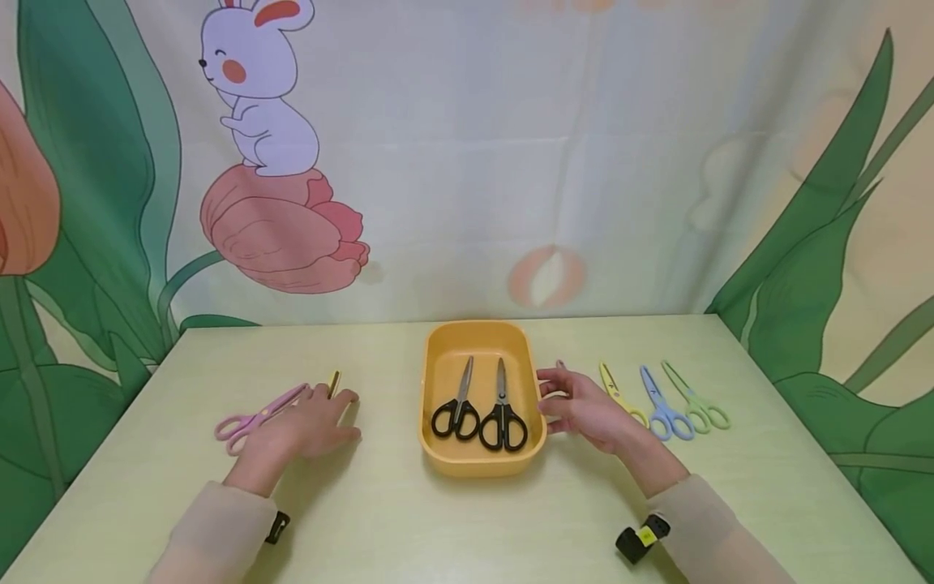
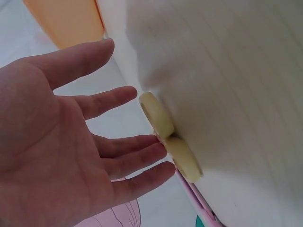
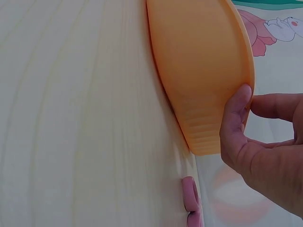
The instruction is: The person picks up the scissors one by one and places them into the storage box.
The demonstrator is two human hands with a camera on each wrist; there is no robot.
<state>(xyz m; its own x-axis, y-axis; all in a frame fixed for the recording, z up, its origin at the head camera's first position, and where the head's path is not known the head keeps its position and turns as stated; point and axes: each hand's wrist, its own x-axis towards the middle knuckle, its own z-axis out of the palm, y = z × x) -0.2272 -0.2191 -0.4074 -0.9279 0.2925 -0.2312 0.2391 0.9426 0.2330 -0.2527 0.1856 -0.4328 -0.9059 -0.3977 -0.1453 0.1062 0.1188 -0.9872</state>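
Observation:
My left hand hovers with fingers stretched out by a pair of yellow scissors. Its fingertips come right up to the handle loops in the left wrist view. Most of the yellow pair is hidden under that hand in the head view. Beside it lie pink scissors, partly covered by the hand. My right hand pinches the right rim of a yellow-orange tray between thumb and finger. Inside the tray rest two black-handled scissors, the left pair and the right pair, blades pointing away.
Right of the right hand lie yellow scissors, blue scissors and green scissors. Another pink pair is mostly hidden behind that hand in the head view. A printed curtain stands at the table's back edge.

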